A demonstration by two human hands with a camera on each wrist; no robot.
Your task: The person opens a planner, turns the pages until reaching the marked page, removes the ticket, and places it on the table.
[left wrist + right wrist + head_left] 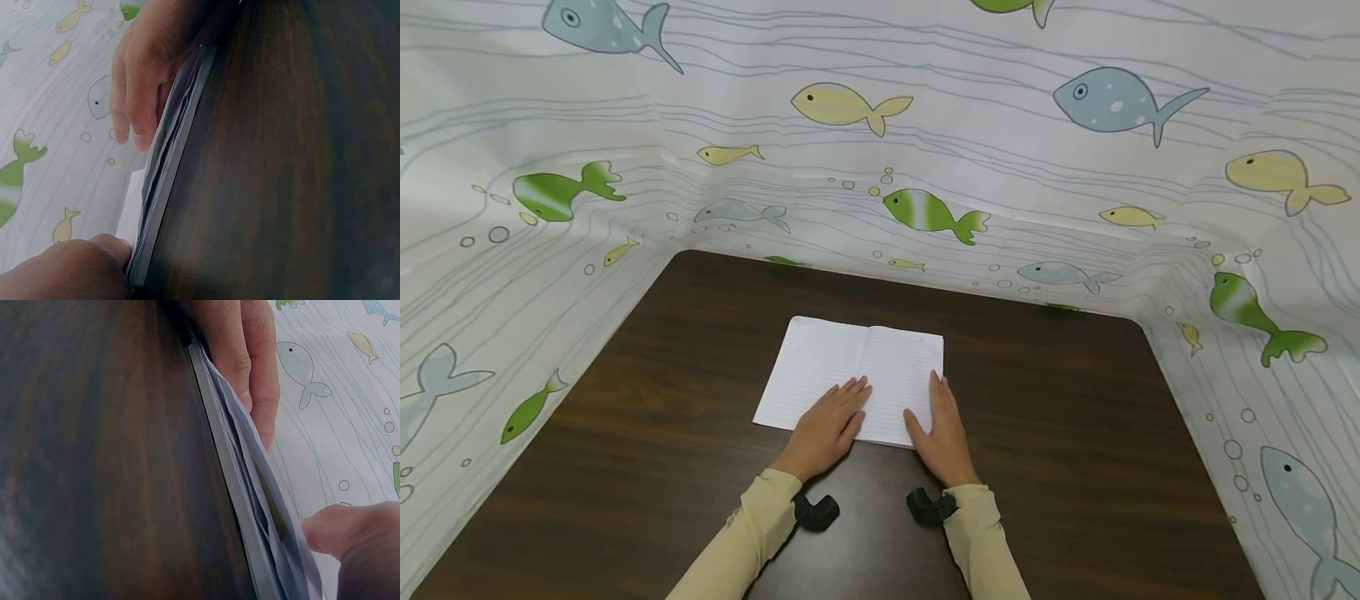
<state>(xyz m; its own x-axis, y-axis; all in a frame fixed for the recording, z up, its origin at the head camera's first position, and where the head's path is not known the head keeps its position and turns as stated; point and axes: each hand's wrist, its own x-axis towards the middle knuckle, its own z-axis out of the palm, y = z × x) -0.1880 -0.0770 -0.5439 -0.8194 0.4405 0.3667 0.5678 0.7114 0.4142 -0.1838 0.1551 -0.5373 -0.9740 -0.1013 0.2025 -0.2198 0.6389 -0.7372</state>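
An open notebook (827, 354) with white ruled pages lies flat on the dark wooden table. My left hand (826, 429) rests on its lower middle, palm down, fingers extended towards the fold. On the lower right page edge lies my right hand (946, 435), its fingers straight and its thumb apart on the paper. Both wrist views show the notebook's near edge from the side, with slightly lifted, wavy page layers (164, 159) above the cover. Neither hand curls round the notebook.
The brown table (1060, 433) extends around the notebook. White sheeting (850, 183) printed with fish and wavy lines rises along the back and both sides. A black wrist device (816, 512) sits on the left wrist, another (928, 507) on the right.
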